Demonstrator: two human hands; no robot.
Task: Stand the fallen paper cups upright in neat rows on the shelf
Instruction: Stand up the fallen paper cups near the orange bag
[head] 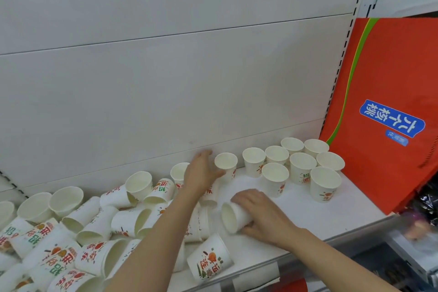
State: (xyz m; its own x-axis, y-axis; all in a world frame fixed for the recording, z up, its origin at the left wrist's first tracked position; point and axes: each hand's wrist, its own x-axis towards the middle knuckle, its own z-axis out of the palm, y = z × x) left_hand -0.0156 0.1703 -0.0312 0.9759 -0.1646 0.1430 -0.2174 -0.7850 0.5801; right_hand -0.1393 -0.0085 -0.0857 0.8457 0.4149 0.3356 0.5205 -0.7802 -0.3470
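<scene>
lying cup within right grip

I'm at a shop shelf. It's the white metal kind you see in stores: a flat shelf with a plain panelled back wall and slotted uprights running up its right side for hanging more shelves. Printed paper cups sit in bulk along it, far more than a home would keep. At the shelf's right edge leans a red branded bag with a blue logo. A price-tag strip runs along the front edge.
</scene>
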